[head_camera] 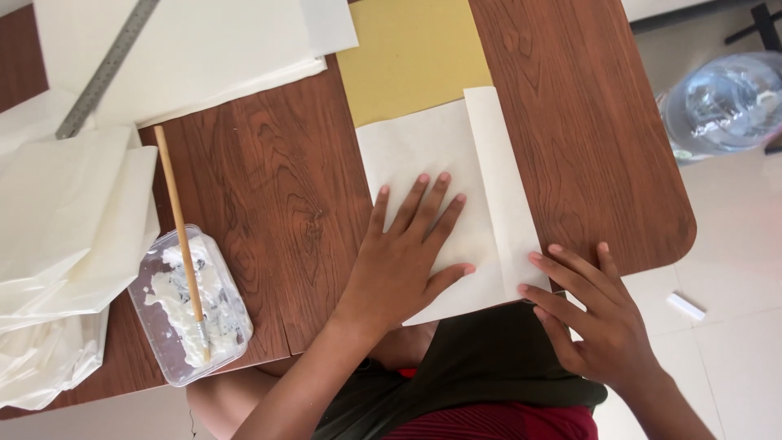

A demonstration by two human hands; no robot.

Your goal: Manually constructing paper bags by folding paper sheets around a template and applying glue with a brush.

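Landmark: the folded paper (444, 183) lying on the wood table (277, 195), near its front edge.

Far left of the paper: heap of crumpled white sheets (65, 244) at the table's left edge. Above them a steel ruler (106, 69) lies slantwise on a stack of flat white sheets (195, 49).

Left of the paper: clear plastic tub (191, 305) at the front edge, holding white paste smeared on its floor and walls. A brush (181, 236) rests in it, bristle end down in the paste, wooden handle sticking out up and away.

Left hand (403, 261) lies flat on the paper, fingers spread and extended, pressing, gripping nothing.

Just behind the paper, partly under it: yellow card (407, 53).

The paper's right strip is folded over, along its right edge.

Right hand (599, 314) at the paper's lower right corner, fingers open, fingertips (535, 257) touching the folded strip's edge; no grasp.

Far right of the paper, off the table: a clear water bottle (725, 102) and a small white stick (686, 306) on the tiled floor (733, 244).
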